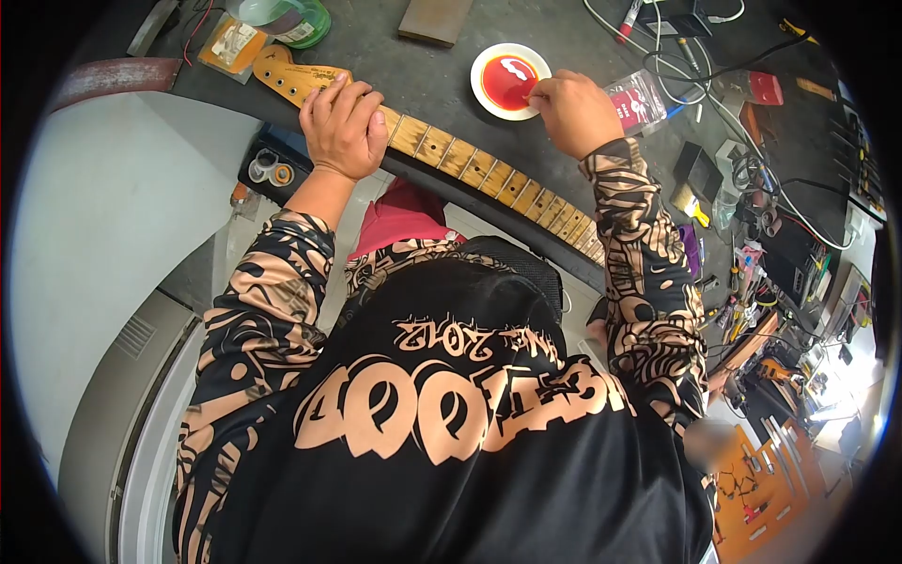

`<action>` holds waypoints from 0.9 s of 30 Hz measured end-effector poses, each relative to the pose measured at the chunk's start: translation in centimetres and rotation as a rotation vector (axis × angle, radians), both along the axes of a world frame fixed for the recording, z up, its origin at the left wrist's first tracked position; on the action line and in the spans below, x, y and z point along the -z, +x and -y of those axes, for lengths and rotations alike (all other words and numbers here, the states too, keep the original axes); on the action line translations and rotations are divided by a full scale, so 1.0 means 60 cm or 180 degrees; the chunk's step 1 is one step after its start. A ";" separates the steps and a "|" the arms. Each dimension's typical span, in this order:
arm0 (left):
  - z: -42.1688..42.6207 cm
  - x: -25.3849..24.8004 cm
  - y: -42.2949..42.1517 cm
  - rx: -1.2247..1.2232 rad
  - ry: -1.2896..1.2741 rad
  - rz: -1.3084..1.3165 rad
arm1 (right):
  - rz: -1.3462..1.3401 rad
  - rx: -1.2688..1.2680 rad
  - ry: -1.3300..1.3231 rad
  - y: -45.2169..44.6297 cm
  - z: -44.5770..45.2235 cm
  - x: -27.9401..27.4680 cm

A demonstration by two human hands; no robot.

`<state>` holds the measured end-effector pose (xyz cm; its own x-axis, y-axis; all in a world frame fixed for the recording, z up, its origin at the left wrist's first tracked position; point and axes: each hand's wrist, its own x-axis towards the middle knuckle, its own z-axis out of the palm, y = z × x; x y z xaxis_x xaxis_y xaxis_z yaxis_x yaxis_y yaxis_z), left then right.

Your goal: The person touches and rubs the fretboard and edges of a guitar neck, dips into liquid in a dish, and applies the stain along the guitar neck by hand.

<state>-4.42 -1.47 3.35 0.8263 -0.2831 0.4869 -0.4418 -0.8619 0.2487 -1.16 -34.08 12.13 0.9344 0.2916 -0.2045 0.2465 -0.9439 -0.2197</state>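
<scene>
A guitar neck (460,158) with a pale, dark-streaked fretboard lies slantwise along the table's near edge, its headstock (282,77) at upper left. My left hand (340,127) grips it just below the headstock, fingers draped over the fretboard. To the right of the neck's middle, a small white dish (477,95) holds red liquid (508,83). My right hand (575,113) is at the dish's right rim, thumb and fingers pinched together over the edge. Whatever the pinch holds is hidden by the fingers.
A printed plastic packet (639,101) lies right of my right hand. Behind the neck are a dark block (435,21) and a green-tinted bottle (299,21). Tangled white cables (700,80), a brush (695,207) and many tools crowd the right side.
</scene>
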 end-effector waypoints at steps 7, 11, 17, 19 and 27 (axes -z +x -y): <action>-0.001 0.003 -0.002 0.0029 0.0073 -0.0075 | -0.1327 0.2159 0.3274 -0.057 0.064 -0.019; -0.005 0.001 0.004 0.0139 0.0192 -0.0031 | -0.1457 0.2883 0.5427 -0.171 0.104 -0.033; -0.005 0.011 0.007 0.0193 0.0222 0.0197 | 0.0104 0.3695 0.3527 -0.378 0.095 -0.031; -0.006 0.011 0.006 0.0255 0.0236 0.0203 | 0.0665 0.3932 0.3115 -0.432 0.070 -0.001; -0.001 0.002 0.012 0.0308 0.0387 0.0306 | 0.1651 0.3262 0.1093 -0.432 -0.004 0.050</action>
